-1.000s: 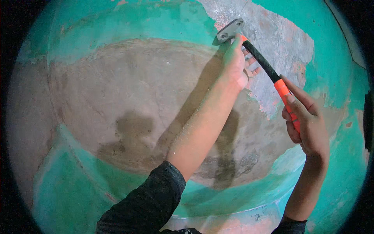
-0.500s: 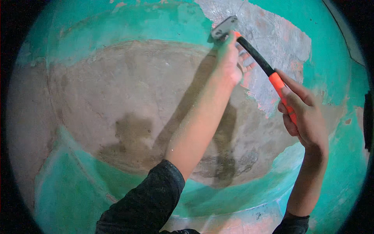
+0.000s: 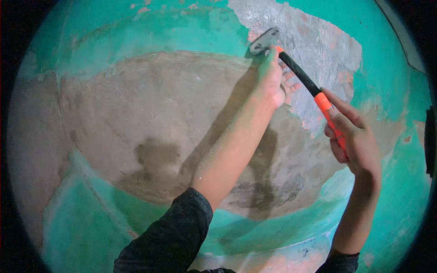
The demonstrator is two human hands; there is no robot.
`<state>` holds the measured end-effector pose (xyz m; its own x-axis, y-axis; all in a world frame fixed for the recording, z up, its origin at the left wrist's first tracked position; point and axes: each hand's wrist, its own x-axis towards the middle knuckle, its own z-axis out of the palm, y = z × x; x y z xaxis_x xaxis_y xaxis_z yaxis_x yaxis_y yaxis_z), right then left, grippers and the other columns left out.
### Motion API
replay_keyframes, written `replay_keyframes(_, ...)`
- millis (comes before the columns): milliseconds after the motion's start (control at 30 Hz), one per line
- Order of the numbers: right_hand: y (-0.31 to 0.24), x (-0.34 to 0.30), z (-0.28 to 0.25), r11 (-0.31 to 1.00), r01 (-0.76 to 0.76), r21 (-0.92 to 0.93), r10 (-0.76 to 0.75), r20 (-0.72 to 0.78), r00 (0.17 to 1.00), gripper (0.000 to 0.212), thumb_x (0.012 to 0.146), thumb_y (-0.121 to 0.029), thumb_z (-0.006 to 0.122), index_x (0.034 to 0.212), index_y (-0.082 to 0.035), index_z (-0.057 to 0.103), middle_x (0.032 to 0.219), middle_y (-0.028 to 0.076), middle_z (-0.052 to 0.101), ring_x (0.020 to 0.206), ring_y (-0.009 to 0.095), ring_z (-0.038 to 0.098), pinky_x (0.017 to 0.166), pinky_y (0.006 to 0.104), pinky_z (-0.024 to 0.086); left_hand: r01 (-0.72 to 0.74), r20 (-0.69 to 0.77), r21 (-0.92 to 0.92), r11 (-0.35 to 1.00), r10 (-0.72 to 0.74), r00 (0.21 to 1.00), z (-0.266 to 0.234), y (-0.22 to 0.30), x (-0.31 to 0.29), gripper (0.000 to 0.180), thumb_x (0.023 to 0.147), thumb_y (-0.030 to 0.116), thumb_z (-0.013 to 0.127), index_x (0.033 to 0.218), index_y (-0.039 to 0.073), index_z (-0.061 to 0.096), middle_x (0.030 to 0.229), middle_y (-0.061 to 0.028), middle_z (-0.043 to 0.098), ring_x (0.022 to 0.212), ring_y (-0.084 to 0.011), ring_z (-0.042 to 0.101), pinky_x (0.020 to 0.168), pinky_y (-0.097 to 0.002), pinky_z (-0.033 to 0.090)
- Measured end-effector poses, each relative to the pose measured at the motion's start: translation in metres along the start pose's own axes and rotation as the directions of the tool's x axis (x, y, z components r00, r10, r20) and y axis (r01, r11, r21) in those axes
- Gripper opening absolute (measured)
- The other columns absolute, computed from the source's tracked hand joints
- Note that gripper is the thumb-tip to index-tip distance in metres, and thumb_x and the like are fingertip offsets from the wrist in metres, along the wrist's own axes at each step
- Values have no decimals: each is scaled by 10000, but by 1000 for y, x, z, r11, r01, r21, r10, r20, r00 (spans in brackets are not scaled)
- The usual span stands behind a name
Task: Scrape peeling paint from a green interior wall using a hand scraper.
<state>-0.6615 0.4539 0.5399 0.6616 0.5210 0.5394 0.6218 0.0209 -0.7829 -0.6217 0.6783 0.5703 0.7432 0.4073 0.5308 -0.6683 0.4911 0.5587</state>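
Observation:
A long-handled scraper [image 3: 298, 73] with a black shaft, orange grip and flat grey metal head lies slantwise across the wall [image 3: 150, 104]. Its head rests at or very near the border between green paint and a bare grey patch [image 3: 318, 41]. My right hand [image 3: 355, 136] is wrapped around the orange grip at the lower end. Up by the head, my left hand [image 3: 275, 82] has its thumb against the orange collar. Its other fingers are spread beside the shaft rather than closed around it.
Green paint [image 3: 182, 32] with ragged edges surrounds a broad brown-grey bare area. Shadows of my arms fall on it. A raised edge [image 3: 102, 204] runs down the lower left. A dark object [image 3: 429, 141] stands at the far right rim.
The scraper head and both hands sit slightly lower in the picture, and the wall has shifted a little too. My right hand keeps its hold on the grip.

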Motion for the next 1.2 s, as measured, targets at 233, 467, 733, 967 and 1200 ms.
replay_keyframes(233, 1, 4, 6, 997, 36, 74, -36, 1, 999, 484, 1031, -257, 553, 1494, -116, 528, 743, -6, 536, 432, 26, 370, 367, 214, 247, 15, 25, -1, 1000, -15, 1000, -4, 7, 8, 471, 1010, 613, 512, 1123, 161, 581, 1097, -42, 620, 1029, -272, 562, 968, -598, 415)
replay_keyframes(467, -3, 8, 7, 996, 38, 76, -40, 20, 999, 485, 1030, -238, 554, 1493, -98, 522, 725, -9, 540, 411, 28, 355, 356, 218, 237, -30, 31, -92, 995, 33, 999, -2, 18, 14, 513, 991, 629, 538, 1189, 157, 540, 1134, -52, 548, 1116, -278, 541, 987, -621, 419)
replay_keyframes(733, -11, 7, 18, 994, 40, 105, -40, -1, 999, 494, 1026, -227, 552, 1505, -112, 511, 728, -9, 536, 424, 29, 363, 363, 220, 241, -63, 46, -72, 995, 66, 997, 6, 26, 13, 457, 1025, 593, 493, 1209, 176, 536, 1185, -70, 547, 1163, -321, 533, 1024, -644, 377)
replay_keyframes(967, -22, 4, 13, 998, 24, 59, -25, 13, 1000, 484, 1026, -263, 567, 1474, -82, 543, 737, -8, 527, 452, 45, 393, 386, 230, 276, -48, 38, 2, 999, 48, 998, 5, 27, 15, 501, 1024, 595, 498, 1204, 130, 537, 1274, -76, 517, 1241, -330, 471, 1044, -637, 391)
replay_keyframes(1200, -15, 2, 9, 999, 14, 40, -15, 33, 999, 496, 1023, -265, 563, 1479, -73, 534, 728, -18, 524, 451, 47, 385, 389, 237, 284, -13, 10, 41, 999, 12, 1000, 6, 21, -3, 457, 1019, 599, 506, 1143, 162, 558, 1226, -60, 526, 1189, -309, 486, 1038, -621, 398)
